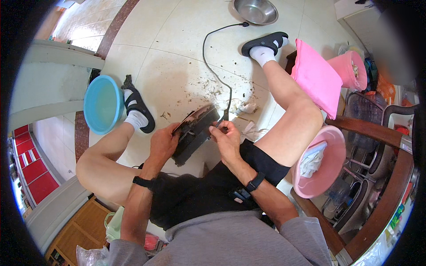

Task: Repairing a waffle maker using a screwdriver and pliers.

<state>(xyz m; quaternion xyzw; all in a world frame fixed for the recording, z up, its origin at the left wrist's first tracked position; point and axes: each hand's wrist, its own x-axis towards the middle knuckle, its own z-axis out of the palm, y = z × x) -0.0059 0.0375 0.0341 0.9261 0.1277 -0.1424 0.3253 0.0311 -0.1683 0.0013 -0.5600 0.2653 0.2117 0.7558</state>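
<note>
Between my knees, a dark, grimy, box-shaped appliance part (pixel 195 135) is held tilted above the floor. My left hand (pixel 164 142) grips its left edge, with the fingers reaching round behind. At its right side, my right hand (pixel 225 139) is closed, thumb and fingers pinched round the near end of a black power cord (pixel 230 95). What else lies inside that grip is hidden. The cord runs away across the floor to a plug (pixel 245 25). Dark crumbs of dirt (pixel 199 91) are scattered beyond the part, with a crumpled whitish scrap (pixel 247 107) beside them.
A blue basin (pixel 120 99) of water stands by my left foot. A steel bowl (pixel 257 20) sits at the far side. On the right are a pink cushion (pixel 315 77), a pink bin (pixel 355 71), a pink basin (pixel 339 153) with cloth inside, and a wooden frame (pixel 377 133).
</note>
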